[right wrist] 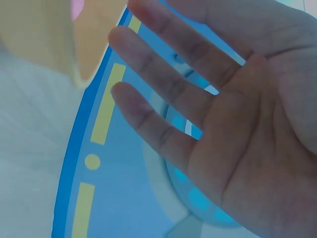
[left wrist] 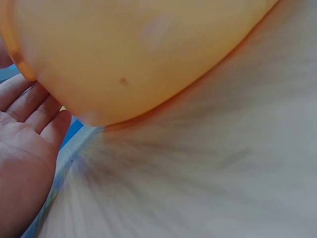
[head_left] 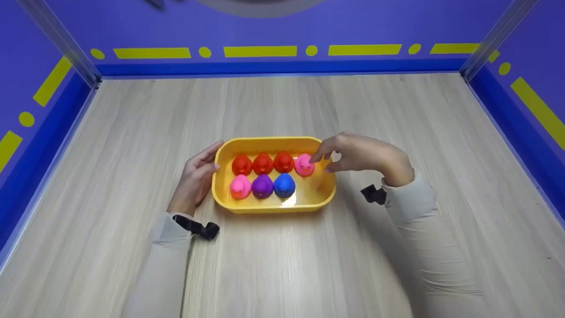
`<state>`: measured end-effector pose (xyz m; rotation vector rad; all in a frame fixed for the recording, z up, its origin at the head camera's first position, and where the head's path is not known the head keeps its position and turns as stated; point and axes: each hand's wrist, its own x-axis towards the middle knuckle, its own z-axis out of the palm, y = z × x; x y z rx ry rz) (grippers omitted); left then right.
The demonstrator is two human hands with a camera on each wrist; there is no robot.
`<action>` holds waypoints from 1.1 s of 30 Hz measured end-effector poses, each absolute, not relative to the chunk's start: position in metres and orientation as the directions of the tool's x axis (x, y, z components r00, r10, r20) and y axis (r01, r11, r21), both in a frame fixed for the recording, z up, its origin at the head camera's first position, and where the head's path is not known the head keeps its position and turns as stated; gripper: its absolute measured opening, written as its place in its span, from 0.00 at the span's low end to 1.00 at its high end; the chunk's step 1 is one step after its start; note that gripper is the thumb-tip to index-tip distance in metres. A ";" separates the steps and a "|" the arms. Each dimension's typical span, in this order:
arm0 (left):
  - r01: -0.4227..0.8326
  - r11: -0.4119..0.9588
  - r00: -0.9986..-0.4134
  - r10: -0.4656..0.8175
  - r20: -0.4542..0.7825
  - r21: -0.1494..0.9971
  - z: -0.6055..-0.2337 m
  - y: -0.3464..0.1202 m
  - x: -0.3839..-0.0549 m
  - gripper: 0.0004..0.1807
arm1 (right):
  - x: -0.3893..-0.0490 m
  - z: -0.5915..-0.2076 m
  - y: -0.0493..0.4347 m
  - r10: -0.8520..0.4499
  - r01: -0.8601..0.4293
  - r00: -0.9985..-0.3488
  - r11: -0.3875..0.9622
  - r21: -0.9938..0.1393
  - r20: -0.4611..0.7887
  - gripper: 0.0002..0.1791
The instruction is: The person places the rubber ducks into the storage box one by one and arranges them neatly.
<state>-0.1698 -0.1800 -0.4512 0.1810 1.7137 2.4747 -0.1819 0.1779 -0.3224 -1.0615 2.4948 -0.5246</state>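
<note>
A yellow plastic box (head_left: 265, 209) with rounded corners holds small rubber ducks in two rows. Three red ducks, one of them at the left end (head_left: 242, 165), share the back row with a pink duck (head_left: 304, 165). In front of them sit another pink duck (head_left: 240, 187), a purple duck (head_left: 262, 186) and a blue duck (head_left: 284, 185). My left hand (head_left: 194, 180) grips the box's left end, thumb at the rim, fingers along the outside wall. Over the right end hovers my right hand (head_left: 357, 153), fingers spread, holding nothing. Its index fingertip overlaps the back pink duck; contact is unclear.
The box stands on a pale wood-grain table (head_left: 273, 265). Purple-blue panels with yellow marks, such as the back wall (head_left: 265, 31), enclose it at the back and both sides. A small black camera (head_left: 373, 194) is on the right wrist, another (head_left: 205, 229) on the left.
</note>
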 end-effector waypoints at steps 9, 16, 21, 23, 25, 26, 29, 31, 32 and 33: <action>-0.035 -0.337 -0.985 0.169 0.024 0.941 -0.450 -0.180 -0.169 0.32 | -0.174 -0.332 0.205 -0.691 -0.559 -0.702 0.684 -0.469 -0.172 0.19; -0.031 -0.335 -0.986 0.162 0.025 0.942 -0.450 -0.180 -0.169 0.32 | -0.167 -0.339 0.225 -0.649 -0.515 -0.738 0.719 -0.466 -0.186 0.18; -0.025 -0.341 -0.986 0.161 0.032 0.940 -0.452 -0.180 -0.168 0.32 | -0.162 -0.344 0.241 -0.599 -0.445 -0.765 0.758 -0.477 -0.239 0.19; -0.019 -0.351 -0.987 0.157 0.039 0.936 -0.452 -0.181 -0.167 0.32 | -0.160 -0.345 0.249 -0.572 -0.411 -0.777 0.777 -0.477 -0.263 0.19; -0.016 -0.351 -0.987 0.154 0.040 0.936 -0.452 -0.181 -0.167 0.32 | -0.158 -0.345 0.258 -0.553 -0.382 -0.785 0.787 -0.485 -0.278 0.19; -0.018 -0.350 -0.987 0.153 0.039 0.937 -0.452 -0.181 -0.168 0.32 | -0.156 -0.344 0.263 -0.544 -0.370 -0.789 0.791 -0.487 -0.285 0.20; -0.019 -0.348 -0.986 0.161 0.039 0.937 -0.451 -0.181 -0.169 0.32 | -0.152 -0.343 0.278 -0.526 -0.341 -0.795 0.799 -0.496 -0.301 0.20; -0.027 -0.348 -0.986 0.163 0.032 0.937 -0.451 -0.180 -0.169 0.32 | -0.150 -0.342 0.288 -0.519 -0.325 -0.794 0.802 -0.501 -0.316 0.20; -0.030 -0.350 -0.986 0.163 0.029 0.936 -0.451 -0.180 -0.170 0.32 | -0.149 -0.342 0.292 -0.515 -0.317 -0.793 0.805 -0.502 -0.326 0.20; -0.031 -0.352 -0.986 0.162 0.028 0.936 -0.450 -0.180 -0.170 0.32 | -0.148 -0.342 0.296 -0.509 -0.305 -0.792 0.808 -0.504 -0.337 0.20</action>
